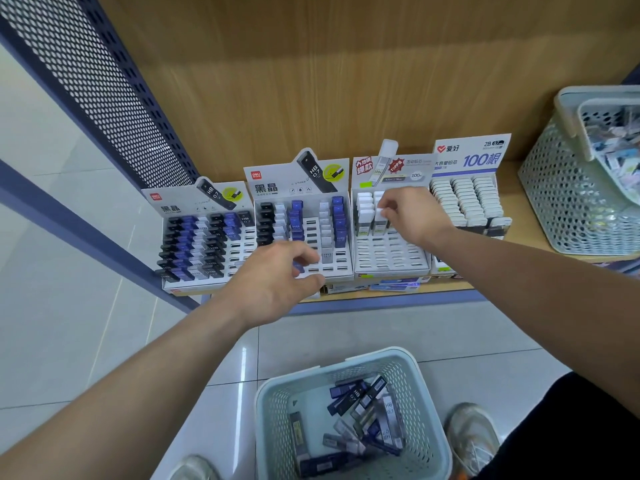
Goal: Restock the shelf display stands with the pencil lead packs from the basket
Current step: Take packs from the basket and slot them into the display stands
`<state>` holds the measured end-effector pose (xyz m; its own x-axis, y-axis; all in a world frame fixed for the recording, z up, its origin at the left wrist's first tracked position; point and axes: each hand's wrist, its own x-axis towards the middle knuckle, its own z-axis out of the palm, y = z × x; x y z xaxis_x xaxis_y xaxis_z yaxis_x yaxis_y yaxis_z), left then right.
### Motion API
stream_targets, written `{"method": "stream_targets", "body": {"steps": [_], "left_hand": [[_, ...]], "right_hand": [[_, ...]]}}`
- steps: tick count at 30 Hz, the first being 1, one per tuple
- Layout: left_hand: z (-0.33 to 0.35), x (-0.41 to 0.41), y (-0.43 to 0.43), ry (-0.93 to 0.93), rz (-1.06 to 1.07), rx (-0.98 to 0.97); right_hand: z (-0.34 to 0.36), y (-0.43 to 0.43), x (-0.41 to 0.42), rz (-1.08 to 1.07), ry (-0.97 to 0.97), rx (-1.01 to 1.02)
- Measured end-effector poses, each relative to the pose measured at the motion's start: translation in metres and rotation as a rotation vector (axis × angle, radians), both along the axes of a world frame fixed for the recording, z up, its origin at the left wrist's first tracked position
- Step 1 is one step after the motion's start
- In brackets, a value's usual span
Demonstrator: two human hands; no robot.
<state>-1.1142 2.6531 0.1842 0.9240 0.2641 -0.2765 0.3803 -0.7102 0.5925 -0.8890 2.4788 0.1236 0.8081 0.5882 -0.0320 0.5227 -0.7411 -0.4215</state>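
Pretty clearly a stationery shop. There was a wooden retail shelf with a perforated metal side panel. Lined up on it were cardboard display stands with printed brand headers, their slots holding rows of pencil lead packs. The tile floor was pale and glossy. A plastic basket of loose packs sat on it, and a second basket stood at the shelf's right end.

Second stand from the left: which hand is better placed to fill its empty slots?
Left. The left hand is over the second stand, holding a blue pack; the right hand pinches a white pack at the third stand.
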Motion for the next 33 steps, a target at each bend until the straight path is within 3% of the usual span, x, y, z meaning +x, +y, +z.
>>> {"method": "stream_targets", "body": {"steps": [9,13,17,20,24,33], "left_hand": [[0.011,-0.018,-0.001,0.021,-0.028,0.08],[0.014,-0.026,-0.003,-0.003,-0.014,0.108],[0.003,-0.041,-0.015,0.032,0.035,0.056],[-0.022,-0.062,-0.033,0.101,-0.001,0.047],[-0.074,-0.095,-0.06,0.226,-0.022,-0.01],[-0.209,-0.145,-0.105,0.471,0.068,-0.15]], "right_hand": [[0.011,0.004,-0.013,-0.041,-0.067,-0.174],[0.024,0.008,-0.032,-0.019,-0.076,-0.149],[0.035,0.001,-0.07,0.055,0.043,-0.15],[0.022,-0.021,-0.11,0.067,0.202,-0.131],[-0.028,-0.068,-0.165,-0.087,0.404,0.006],[-0.137,-0.161,-0.22,-0.38,0.517,-0.02]]}}
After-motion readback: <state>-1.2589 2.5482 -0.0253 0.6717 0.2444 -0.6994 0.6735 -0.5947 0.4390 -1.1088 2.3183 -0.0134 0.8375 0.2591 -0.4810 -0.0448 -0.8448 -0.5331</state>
